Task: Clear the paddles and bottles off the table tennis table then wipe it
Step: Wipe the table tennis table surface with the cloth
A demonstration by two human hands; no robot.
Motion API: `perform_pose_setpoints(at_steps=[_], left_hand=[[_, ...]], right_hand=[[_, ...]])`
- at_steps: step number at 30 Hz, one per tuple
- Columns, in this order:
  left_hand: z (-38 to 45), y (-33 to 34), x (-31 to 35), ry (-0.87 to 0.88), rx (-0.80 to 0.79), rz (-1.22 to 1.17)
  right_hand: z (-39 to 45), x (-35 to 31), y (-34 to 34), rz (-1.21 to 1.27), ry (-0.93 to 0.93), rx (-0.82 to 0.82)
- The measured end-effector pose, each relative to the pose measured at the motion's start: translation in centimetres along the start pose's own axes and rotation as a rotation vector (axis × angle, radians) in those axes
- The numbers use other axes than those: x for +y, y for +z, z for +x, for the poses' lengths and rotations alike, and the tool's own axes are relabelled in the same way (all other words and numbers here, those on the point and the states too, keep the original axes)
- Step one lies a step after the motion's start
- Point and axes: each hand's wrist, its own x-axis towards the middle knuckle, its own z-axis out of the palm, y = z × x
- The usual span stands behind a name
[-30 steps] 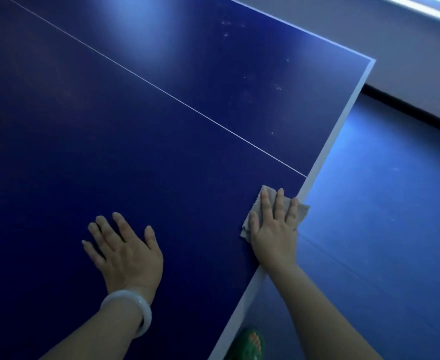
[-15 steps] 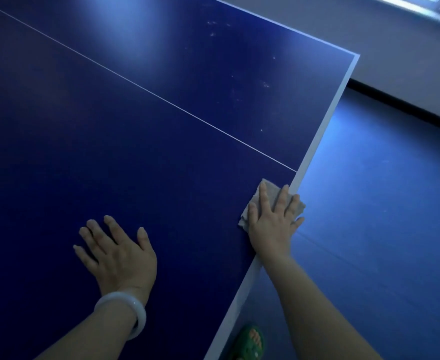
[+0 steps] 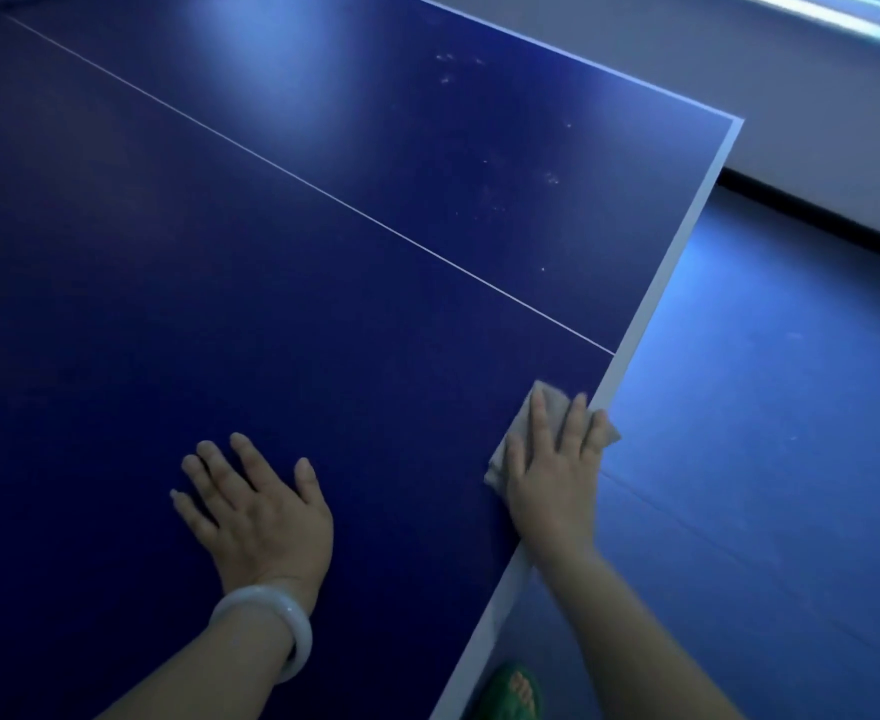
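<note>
- Blue table tennis table (image 3: 323, 252) fills the left, a thin white line crossing it.
- Left hand (image 3: 261, 517) lies flat, fingers spread, on the near surface.
- Right hand (image 3: 552, 480) presses the cloth (image 3: 552, 407), fingers straight, at the table's right edge.
- White bangle (image 3: 271, 621) circles the left wrist.

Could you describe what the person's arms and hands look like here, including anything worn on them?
Both forearms are bare, with no sleeves in view. The left hand carries a smooth, thick, whitish bangle round its wrist. The right hand wears nothing visible: no ring, watch or glove. No rings show on the left hand either.
</note>
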Motion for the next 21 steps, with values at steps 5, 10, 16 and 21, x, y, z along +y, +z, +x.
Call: perform_pose_setpoints(at_steps=[5, 10, 16, 21], left_hand=[[-0.1, -0.2, 0.1, 0.000, -0.012, -0.008], [0.1, -0.2, 0.1, 0.000, -0.012, -0.023], [0.0, -0.4, 0.1, 0.000, -0.011, -0.057], [0.2, -0.9, -0.7, 0.045, -0.029, -0.222]], right_hand=[[-5.6, -2.0, -0.5, 0.114, -0.009, -0.101], [3.4, 2.4, -0.1, -0.022, 0.014, -0.140], [0.3, -2.9, -0.6, -0.025, -0.078, -0.130], [-4.9, -3.9, -1.7, 0.047, -0.492, -0.263]])
